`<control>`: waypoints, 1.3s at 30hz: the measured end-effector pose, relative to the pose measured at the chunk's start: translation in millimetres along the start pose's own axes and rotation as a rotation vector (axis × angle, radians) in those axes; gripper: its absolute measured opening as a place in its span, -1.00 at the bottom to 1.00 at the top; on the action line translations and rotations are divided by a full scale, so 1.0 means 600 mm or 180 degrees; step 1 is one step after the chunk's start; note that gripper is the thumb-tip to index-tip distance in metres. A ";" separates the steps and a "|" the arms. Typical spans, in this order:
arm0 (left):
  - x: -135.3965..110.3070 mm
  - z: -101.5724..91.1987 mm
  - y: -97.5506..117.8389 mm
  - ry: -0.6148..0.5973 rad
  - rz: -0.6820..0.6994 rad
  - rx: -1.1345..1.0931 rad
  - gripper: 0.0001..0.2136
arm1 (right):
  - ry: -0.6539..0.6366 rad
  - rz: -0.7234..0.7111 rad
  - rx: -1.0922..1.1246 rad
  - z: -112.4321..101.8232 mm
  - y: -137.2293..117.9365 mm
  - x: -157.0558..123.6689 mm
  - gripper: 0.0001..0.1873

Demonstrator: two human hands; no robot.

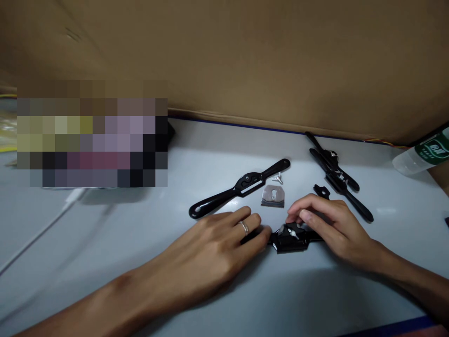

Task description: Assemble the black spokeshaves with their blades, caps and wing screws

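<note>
Low on the white table [210, 164], a black tool [291, 244] is laid crosswise, and its left handle is grasped under the bent fingers of the left hand [217, 248], on which a silver ring [243, 228] is worn; over the other end the right hand [340, 229] is poised, thumb and fingers curled close to the tool's middle, though whether anything is pinched there cannot be told; a pale wing screw [293, 233] is seen on the tool's face; just beyond, a slotted metal blade [273, 199] is laid flat, with loose screws [278, 179] placed right behind it; to their left a black frame [245, 181] is stretched out slantwise; past the right hand a small black plate [321, 191] is spotted; farther off, a nearer assembled tool [338, 181] and a farther assembled tool [329, 154] are set side by side; at the right edge a green-labelled bottle [417, 159] is partly shown; everything is backed by a cardboard wall [263, 61].
</note>
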State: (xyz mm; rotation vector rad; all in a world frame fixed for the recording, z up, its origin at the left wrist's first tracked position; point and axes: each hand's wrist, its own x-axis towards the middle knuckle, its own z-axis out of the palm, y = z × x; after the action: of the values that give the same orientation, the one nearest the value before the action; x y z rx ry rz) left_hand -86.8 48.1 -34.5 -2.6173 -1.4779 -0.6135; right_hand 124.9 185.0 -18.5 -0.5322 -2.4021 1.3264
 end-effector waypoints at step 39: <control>-0.004 0.002 0.000 -0.0019 0.0002 0.0014 -0.78 | 0.0451 -0.0352 -0.0690 0.007 0.011 -0.005 -0.81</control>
State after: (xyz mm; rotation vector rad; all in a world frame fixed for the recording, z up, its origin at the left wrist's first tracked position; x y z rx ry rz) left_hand -87.3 46.5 -36.3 -2.6186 -1.4781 -0.6024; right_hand 126.5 183.9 -26.7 -0.5231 -2.4322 0.9563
